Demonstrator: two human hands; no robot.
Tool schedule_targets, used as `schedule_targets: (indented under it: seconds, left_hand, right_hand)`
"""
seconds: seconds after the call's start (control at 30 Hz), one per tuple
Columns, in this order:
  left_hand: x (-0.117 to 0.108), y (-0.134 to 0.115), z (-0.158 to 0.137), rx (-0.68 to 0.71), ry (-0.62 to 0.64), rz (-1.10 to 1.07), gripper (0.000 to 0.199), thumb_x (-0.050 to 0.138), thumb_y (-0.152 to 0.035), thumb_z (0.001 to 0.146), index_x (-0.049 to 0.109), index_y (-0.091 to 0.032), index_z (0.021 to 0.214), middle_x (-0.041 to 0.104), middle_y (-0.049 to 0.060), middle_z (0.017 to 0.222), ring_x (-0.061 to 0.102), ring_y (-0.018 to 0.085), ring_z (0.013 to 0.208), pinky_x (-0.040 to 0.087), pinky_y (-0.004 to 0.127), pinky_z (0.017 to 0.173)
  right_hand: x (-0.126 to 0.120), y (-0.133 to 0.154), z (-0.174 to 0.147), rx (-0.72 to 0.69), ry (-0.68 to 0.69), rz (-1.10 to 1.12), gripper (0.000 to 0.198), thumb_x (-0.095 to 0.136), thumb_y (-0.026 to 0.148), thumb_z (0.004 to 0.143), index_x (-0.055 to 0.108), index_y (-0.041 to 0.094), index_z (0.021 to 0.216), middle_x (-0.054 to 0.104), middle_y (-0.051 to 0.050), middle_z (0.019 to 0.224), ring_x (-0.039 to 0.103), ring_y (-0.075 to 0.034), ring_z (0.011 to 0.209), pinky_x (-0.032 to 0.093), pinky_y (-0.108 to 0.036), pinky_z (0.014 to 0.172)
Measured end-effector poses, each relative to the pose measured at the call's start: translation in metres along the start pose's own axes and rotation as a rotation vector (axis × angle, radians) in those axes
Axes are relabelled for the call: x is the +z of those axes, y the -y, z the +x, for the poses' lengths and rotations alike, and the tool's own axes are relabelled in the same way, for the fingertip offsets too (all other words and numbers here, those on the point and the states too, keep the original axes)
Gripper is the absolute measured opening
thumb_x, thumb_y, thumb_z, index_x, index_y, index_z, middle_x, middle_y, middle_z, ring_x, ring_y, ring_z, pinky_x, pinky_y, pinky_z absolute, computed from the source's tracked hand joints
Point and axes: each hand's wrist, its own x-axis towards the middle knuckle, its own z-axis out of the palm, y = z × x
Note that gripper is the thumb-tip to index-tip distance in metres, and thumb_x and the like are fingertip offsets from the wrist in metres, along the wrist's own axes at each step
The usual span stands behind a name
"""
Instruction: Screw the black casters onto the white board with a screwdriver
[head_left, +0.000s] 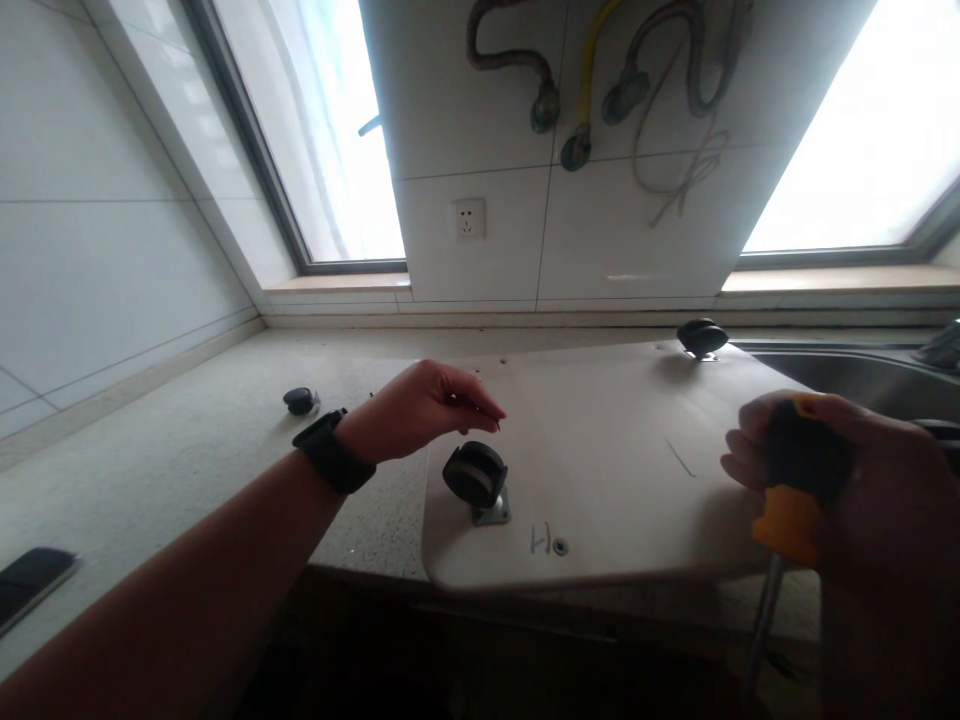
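Note:
My left hand (427, 405), with a black watch (334, 452) on the wrist, pinches a small dark screw (498, 425) between thumb and fingertips. It hovers just above a black caster wheel (475, 474), whose metal plate (492, 506) rests near the front left corner of a white board (592, 470). My right hand (885, 490) is wrapped round the black and yellow handle of a screwdriver (787, 530), its shaft pointing down past the board's front edge. A second caster (702, 338) stands at the board's far right corner.
A loose caster (300, 400) lies on the speckled counter (225, 450) at left. A phone (34, 580) is at the near left edge. On the right is a steel sink (847, 368). Hoses and a yellow pipe (589, 70) run along the tiled wall above a socket (469, 218).

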Motion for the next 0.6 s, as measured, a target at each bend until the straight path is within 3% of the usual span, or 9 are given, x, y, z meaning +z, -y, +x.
schedule_targets:
  seconds: [0.13,0.33,0.5,0.6]
  left_hand:
    - [0.0,0.003,0.004,0.026,0.082,0.059,0.014,0.074,-0.023,0.091,0.081,-0.02,0.103,0.08,0.004,0.092,0.073,0.014,0.081,0.061,0.026,0.075]
    - [0.005,0.015,0.007,-0.015,0.172,-0.043,0.014,0.077,-0.021,0.089,0.081,-0.02,0.103,0.082,0.007,0.099,0.077,0.018,0.093,0.062,0.034,0.089]
    - [0.007,0.015,0.008,-0.058,0.131,-0.109,0.015,0.074,-0.021,0.09,0.079,-0.017,0.104,0.081,0.008,0.1,0.075,0.016,0.088,0.062,0.031,0.082]
    - [0.006,0.013,0.008,-0.096,0.059,-0.174,0.014,0.072,-0.017,0.089,0.077,-0.016,0.102,0.08,0.007,0.1,0.071,0.012,0.081,0.06,0.027,0.075]
  right_hand:
    - [-0.005,-0.003,0.003,-0.021,0.011,-0.024,0.025,0.062,0.044,0.071,0.062,0.021,0.062,0.048,-0.002,0.07,0.044,-0.012,0.05,0.031,-0.028,0.044]
    - [-0.011,-0.003,0.007,0.005,0.121,-0.028,0.027,0.062,0.043,0.079,0.063,0.021,0.063,0.047,-0.004,0.067,0.046,-0.014,0.052,0.032,-0.03,0.044]
    - [-0.003,0.011,0.002,0.018,0.174,0.025,0.034,0.055,0.046,0.085,0.056,0.02,0.062,0.046,-0.004,0.072,0.051,-0.015,0.051,0.03,-0.03,0.041]
    - [-0.005,0.026,-0.008,-0.052,0.243,-0.211,0.033,0.056,0.054,0.085,0.057,0.024,0.071,0.049,-0.003,0.07,0.04,-0.012,0.038,0.02,-0.03,0.033]
